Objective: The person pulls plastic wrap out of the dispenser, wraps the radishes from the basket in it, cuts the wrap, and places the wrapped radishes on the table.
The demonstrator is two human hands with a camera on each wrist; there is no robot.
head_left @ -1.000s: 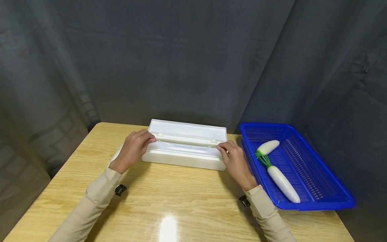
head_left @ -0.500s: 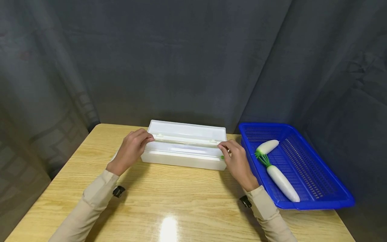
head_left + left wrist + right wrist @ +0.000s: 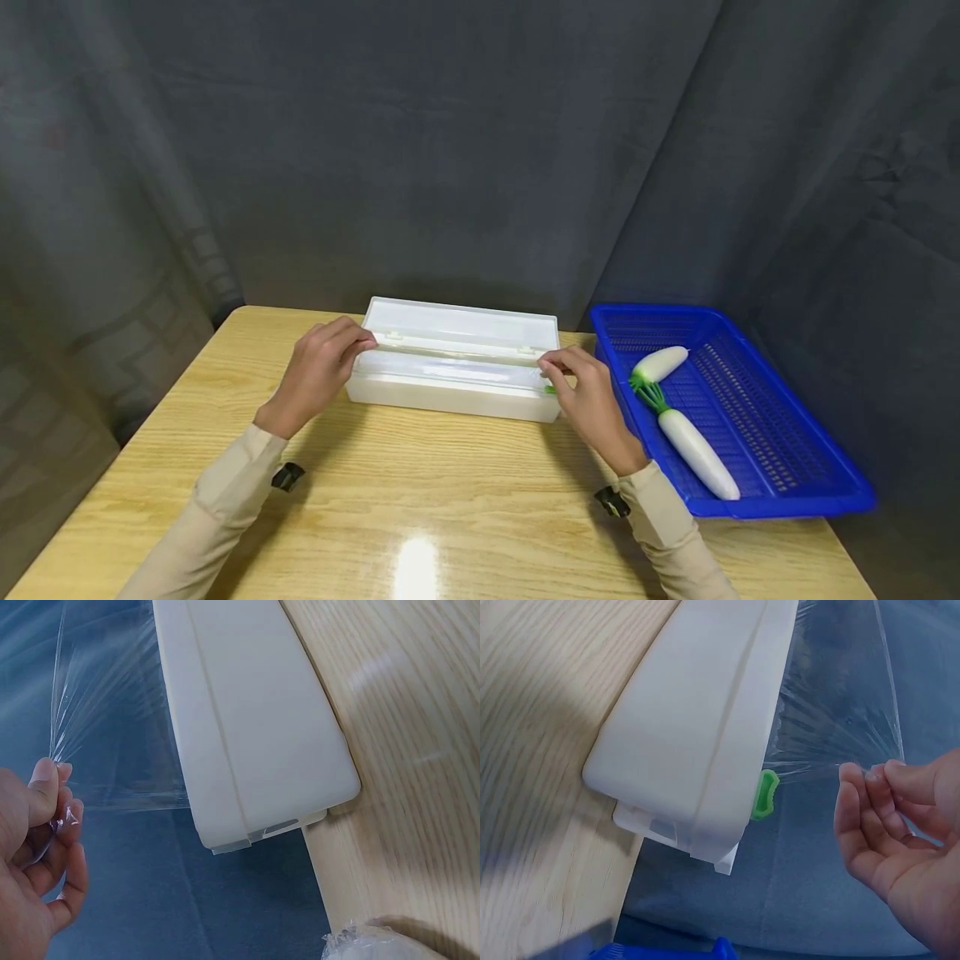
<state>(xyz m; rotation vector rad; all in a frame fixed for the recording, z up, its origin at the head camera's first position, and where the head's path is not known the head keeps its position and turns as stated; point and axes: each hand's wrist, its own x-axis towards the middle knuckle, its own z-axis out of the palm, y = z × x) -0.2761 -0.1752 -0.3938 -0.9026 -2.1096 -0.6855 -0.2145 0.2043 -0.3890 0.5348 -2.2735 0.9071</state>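
Observation:
A white cling film dispenser [image 3: 450, 402] lies lengthwise on the table, its lid [image 3: 461, 317] tipped back behind it. My left hand [image 3: 313, 375] pinches one corner of the clear cling film [image 3: 112, 742] between thumb and fingers, above the box's left end. At the right end my right hand [image 3: 588, 400] pinches the other corner. The film [image 3: 840, 697] stretches from the box up to both hands, creased toward each pinch. Beside the film at the right end sits a green slider [image 3: 765, 795], which my right hand does not touch.
To the right stands a blue basket [image 3: 780, 504] holding a white radish [image 3: 699, 454] and a second radish [image 3: 660, 364], both with green tops. A plastic-wrapped white thing [image 3: 382, 945] lies by the box's left end. A dark curtain [image 3: 450, 167] hangs behind the wooden table [image 3: 360, 500].
The film edge between my hands was sagging and is now straighter. My left hand has shifted slightly left. The green slider has come into view near my right hand.

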